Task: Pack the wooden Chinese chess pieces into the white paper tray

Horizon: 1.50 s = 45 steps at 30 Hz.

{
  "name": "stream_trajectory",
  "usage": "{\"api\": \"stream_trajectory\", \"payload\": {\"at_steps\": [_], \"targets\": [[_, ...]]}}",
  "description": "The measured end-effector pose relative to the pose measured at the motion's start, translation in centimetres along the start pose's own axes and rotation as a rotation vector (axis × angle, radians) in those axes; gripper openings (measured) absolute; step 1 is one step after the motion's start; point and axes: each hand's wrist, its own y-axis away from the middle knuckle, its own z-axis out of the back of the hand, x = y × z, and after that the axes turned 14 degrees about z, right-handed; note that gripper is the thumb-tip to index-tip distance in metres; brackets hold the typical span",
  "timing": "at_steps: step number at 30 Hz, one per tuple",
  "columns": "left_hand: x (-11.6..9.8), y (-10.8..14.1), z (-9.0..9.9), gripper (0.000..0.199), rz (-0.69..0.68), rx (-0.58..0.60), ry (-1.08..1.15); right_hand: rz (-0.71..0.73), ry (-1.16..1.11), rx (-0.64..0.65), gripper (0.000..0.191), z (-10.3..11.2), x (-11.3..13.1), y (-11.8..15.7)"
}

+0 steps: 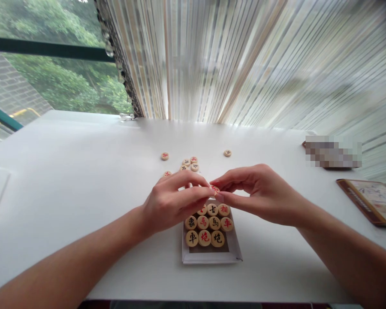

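Between my two hands, above the far end of a white box [212, 257], is a round wooden piece [215, 189] with a red character. The fingertips of my left hand [175, 195] pinch it from the left, while the thumb and fingers of my right hand [260, 191] hold its right side. Rows of round pieces with red or black characters stand in the box, among them a black-marked piece [218, 238] in the nearest row. My left hand hides part of the box's far left corner.
Beyond my hands lie loose pieces: a small cluster [194, 160], one at the left [165, 156] and one at the right [227, 153]. A brown-edged booklet [373, 201] lies on the white table [122, 274] at far right. Striped curtains hang behind.
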Motion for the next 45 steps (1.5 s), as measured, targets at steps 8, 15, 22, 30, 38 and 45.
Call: {"api": "stream_trajectory", "payload": {"at_steps": [8, 15, 22, 30, 38, 45], "targets": [[-0.3, -0.3, 0.2, 0.008, -0.191, 0.099, -0.033, 0.031, 0.204, 0.041, 0.012, -0.2, 0.5, 1.0], [-0.5, -0.2, -0.3, 0.017, -0.143, 0.056, -0.047, 0.038, 0.377, 0.041, 0.009, -0.2, 1.2, 2.5], [0.2, -0.1, -0.3, 0.02, -0.113, 0.037, -0.07, 0.025, 0.438, 0.071, 0.007, -0.1, 1.3, 4.5], [0.6, 0.1, -0.4, 0.023, -0.116, 0.054, -0.088, 0.032, 0.546, 0.139, 0.008, -1.5, 1.3, 6.4], [0.6, 0.1, -0.4, 0.021, -0.102, 0.063, -0.094, -0.016, 0.581, 0.169, 0.007, -2.7, 0.9, 7.1], [0.4, 0.0, -0.4, 0.02, -0.111, 0.059, -0.098, -0.051, 0.633, 0.196, 0.008, -3.1, 0.5, 7.3]]}}
